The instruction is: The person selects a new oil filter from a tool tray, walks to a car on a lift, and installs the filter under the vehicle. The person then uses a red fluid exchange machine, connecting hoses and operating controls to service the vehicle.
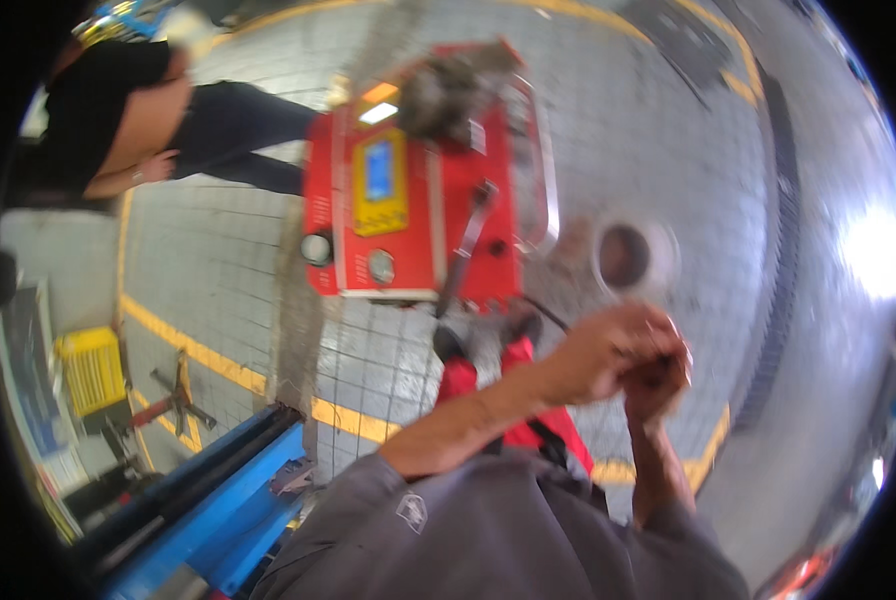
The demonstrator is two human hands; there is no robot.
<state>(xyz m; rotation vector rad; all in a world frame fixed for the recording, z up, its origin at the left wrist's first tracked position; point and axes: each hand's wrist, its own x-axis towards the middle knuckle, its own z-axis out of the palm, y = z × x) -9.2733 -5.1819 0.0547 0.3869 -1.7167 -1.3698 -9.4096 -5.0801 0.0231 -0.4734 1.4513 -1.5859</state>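
Note:
My left hand [600, 352] and my right hand [660, 388] are together in front of me, to the right of my body. The fingers of both are curled and press toward each other. Whatever may be between them is hidden and blurred. Beyond my hands stands a white round bucket [665, 258] with something brown inside. Ahead of my feet is a red machine [418, 255] with a yellow control panel [395, 210] and a blue screen. A long dark metal tool [460, 262], like a wrench or lever, lies across it, touched by neither hand. A blurred grey lump [443, 100] sits on its far end.
Another person [118, 120] stands at the left, beside the machine. A blue metal beam [228, 510] runs at lower left, near a yellow crate [92, 370]. A black hose [546, 313] lies near my feet. A dark floor grating [783, 230] stretches along the right.

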